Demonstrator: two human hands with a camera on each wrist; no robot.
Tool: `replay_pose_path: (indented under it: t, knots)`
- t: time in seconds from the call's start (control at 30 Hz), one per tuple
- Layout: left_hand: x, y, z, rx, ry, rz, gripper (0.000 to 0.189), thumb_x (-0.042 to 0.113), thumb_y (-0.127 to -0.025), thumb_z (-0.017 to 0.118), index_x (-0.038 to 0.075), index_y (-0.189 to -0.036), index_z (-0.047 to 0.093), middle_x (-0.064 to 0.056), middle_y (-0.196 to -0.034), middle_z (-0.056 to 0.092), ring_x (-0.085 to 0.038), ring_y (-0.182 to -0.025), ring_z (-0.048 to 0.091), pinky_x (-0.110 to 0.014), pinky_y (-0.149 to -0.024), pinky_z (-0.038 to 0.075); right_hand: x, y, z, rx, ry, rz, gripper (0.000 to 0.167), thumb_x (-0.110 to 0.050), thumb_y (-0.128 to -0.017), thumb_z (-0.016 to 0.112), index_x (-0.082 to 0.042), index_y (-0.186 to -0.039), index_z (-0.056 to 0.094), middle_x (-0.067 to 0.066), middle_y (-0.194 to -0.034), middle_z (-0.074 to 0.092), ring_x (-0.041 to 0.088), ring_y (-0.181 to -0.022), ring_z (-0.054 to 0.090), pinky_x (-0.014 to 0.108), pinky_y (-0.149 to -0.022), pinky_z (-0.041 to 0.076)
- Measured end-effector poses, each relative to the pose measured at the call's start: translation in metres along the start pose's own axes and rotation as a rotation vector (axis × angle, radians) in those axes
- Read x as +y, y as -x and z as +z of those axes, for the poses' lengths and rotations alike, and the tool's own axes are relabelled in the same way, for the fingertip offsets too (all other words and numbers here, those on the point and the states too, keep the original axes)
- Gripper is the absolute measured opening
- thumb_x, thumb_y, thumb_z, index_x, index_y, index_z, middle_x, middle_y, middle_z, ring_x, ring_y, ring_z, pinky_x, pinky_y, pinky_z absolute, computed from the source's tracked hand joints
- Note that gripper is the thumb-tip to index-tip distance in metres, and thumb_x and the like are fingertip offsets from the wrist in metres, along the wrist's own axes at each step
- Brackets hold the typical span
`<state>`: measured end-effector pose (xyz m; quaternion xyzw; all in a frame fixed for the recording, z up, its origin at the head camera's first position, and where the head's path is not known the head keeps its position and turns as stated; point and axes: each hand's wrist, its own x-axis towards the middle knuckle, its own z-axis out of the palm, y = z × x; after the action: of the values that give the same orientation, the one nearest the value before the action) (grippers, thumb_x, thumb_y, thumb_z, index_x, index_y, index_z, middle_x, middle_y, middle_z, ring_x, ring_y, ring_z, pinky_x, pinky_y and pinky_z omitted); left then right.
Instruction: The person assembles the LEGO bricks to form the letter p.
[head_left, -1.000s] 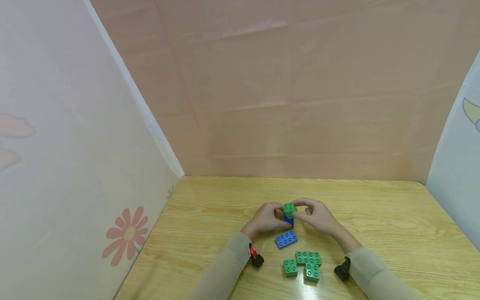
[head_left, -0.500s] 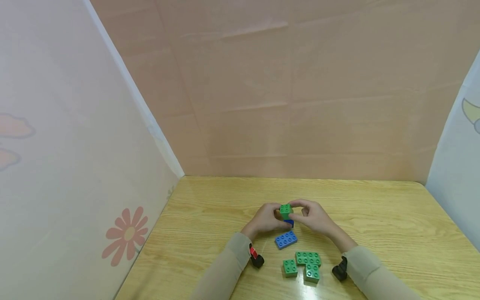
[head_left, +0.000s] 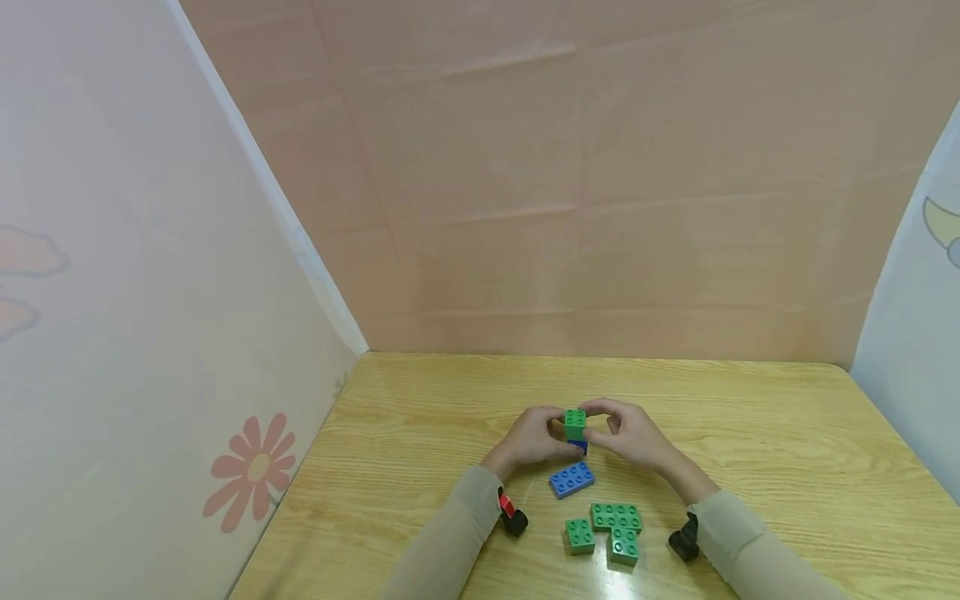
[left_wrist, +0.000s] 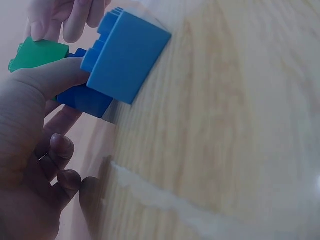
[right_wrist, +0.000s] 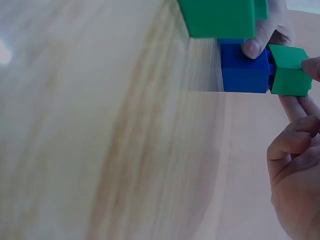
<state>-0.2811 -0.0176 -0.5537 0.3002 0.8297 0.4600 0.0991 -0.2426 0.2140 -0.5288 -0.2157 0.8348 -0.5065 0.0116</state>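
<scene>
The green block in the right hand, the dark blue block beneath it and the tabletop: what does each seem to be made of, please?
Green block: probably hard moulded plastic, smooth, with round studs on top. Dark blue block: seemingly the same plastic, judging by its crisp edges and smooth faces. Tabletop: wood or wood-look laminate; grain shows, and a bright reflection suggests some gloss.

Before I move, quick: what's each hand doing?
Left hand: closed, holding the dark blue block.
Right hand: closed, pinching the small green block above it.

head view evenly lit; glare on table (head_left: 787, 442); wrist views hazy
</scene>
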Motion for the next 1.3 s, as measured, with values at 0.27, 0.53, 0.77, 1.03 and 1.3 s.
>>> replay_pose_path:
  t: [0.27, 0.53, 0.77, 1.03, 1.3]
  knots:
    - [0.0, 0.0, 0.002, 0.011, 0.003, -0.002, 0.025, 0.033, -0.083, 0.091, 0.032, -0.103, 0.076, 0.02, -0.104, 0.068, -0.005, -0.082, 0.061, -0.026, -0.073, 0.051, 0.002, 0.001, -0.005, -0.006, 0.024, 0.006, 0.036, -0.023, -0.096, 0.078, -0.016, -0.131, 0.069, 0.01, -0.118, 0.07, 0.005, -0.046, 0.033, 0.028, -0.043, 0.037]
    - [-0.001, -0.001, 0.003, 0.006, -0.015, 0.02, 0.022, 0.034, -0.084, 0.09, 0.033, -0.1, 0.075, 0.021, -0.104, 0.068, -0.004, -0.077, 0.061, -0.025, -0.069, 0.052, 0.0, 0.002, -0.006, -0.004, 0.033, 0.026, 0.039, -0.034, -0.096, 0.078, -0.02, -0.131, 0.068, 0.01, -0.121, 0.069, 0.007, -0.045, 0.032, 0.029, -0.042, 0.036]
    - [0.0, -0.001, 0.004, 0.012, -0.018, 0.01, 0.023, 0.035, -0.083, 0.09, 0.033, -0.101, 0.076, 0.021, -0.105, 0.067, -0.005, -0.075, 0.06, -0.025, -0.068, 0.051, -0.005, 0.004, -0.008, -0.004, 0.036, 0.035, 0.039, -0.035, -0.096, 0.077, -0.02, -0.131, 0.069, 0.01, -0.123, 0.069, 0.007, -0.046, 0.033, 0.029, -0.042, 0.036]
    - [0.0, -0.001, 0.004, 0.016, -0.014, 0.008, 0.027, 0.034, -0.083, 0.09, 0.032, -0.106, 0.077, 0.021, -0.107, 0.067, -0.004, -0.085, 0.061, -0.025, -0.074, 0.051, -0.005, 0.004, -0.01, -0.021, 0.072, 0.027, 0.037, -0.034, -0.097, 0.076, -0.02, -0.131, 0.069, 0.003, -0.089, 0.068, 0.006, -0.046, 0.032, 0.027, -0.043, 0.035]
    - [0.0, -0.001, 0.004, 0.01, -0.02, 0.02, 0.024, 0.033, -0.084, 0.09, 0.031, -0.104, 0.077, 0.02, -0.107, 0.067, -0.004, -0.085, 0.062, -0.024, -0.075, 0.051, -0.003, 0.003, -0.012, -0.044, 0.121, -0.028, 0.036, -0.031, -0.098, 0.076, -0.015, -0.129, 0.07, -0.011, -0.053, 0.036, 0.003, -0.045, 0.028, 0.026, -0.041, 0.032]
